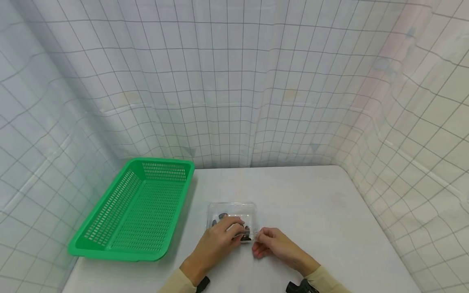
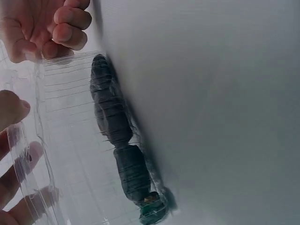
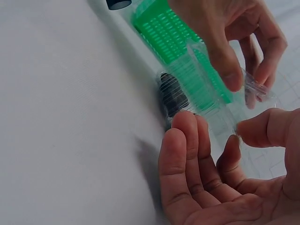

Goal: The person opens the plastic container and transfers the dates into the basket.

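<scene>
A clear plastic box (image 1: 234,207) sits on the table between my hands. Dark, rounded, oblong pieces (image 2: 115,119) lie along its near side, and a green one (image 2: 153,208) is at one end. Their exact kind is blurred behind the ribbed plastic. My left hand (image 1: 219,241) reaches over the box from the left, its thumb (image 3: 229,77) and fingers pinching the upper plastic rim. At the near right corner, my right hand (image 1: 276,247) pinches the plastic edge between thumb and index finger, its other fingers (image 3: 173,159) loosely bent beside the box wall.
To the left stands a green slotted basket (image 1: 117,254) with nothing seen inside. The white table (image 1: 311,203) extends right and behind the box. White gridded sheets (image 1: 227,81) hang around the back and both sides. Dark wrist mounts (image 1: 302,287) are on both sleeves.
</scene>
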Tool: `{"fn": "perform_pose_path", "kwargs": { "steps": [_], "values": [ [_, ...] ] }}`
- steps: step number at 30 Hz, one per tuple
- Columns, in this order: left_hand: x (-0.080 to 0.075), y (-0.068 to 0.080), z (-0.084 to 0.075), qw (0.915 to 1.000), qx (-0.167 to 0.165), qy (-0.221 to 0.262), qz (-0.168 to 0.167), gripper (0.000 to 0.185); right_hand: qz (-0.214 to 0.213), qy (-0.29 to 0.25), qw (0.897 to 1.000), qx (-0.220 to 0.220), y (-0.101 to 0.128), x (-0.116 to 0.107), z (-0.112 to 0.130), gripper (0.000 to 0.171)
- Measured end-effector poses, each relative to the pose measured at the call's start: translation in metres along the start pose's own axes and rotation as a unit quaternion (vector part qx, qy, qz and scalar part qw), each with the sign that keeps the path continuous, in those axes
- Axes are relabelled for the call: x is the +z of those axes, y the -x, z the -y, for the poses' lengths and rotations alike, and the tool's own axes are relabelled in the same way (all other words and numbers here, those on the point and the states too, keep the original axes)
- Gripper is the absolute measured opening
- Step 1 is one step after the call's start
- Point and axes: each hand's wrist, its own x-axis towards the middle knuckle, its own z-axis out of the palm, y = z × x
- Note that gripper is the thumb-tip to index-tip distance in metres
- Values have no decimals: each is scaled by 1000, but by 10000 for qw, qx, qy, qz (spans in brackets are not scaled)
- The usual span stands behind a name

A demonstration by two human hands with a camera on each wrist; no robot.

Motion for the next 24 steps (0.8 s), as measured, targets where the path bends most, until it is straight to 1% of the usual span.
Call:
{"fn": "perform_pose_path", "kwargs": {
  "steps": [4,7,11,15,20,22,24],
  "values": [
    [-2,4,2,9998,111,115,-110,37,-104,139,9998,32,-1,1,-1,24],
    [-3,5,3,9998,120,99,-97,36,-163,257,9995,-6,-2,1,-2,26],
    [-6,6,3,10000,-55,23,41,38,-276,386,9988,-84,-1,2,-2,26],
    [-10,12,6,9995,-256,-95,178,44,-427,496,9978,-120,1,3,-2,25],
    [-14,20,17,9977,-494,-400,248,53,-723,959,9924,-268,2,1,0,30],
    [-15,22,22,9969,-571,-462,264,54,-801,1183,9894,-276,2,-2,2,31],
    [-15,23,25,9968,-606,-439,279,56,-801,1297,9880,-255,2,-4,4,29]
  ]
}}
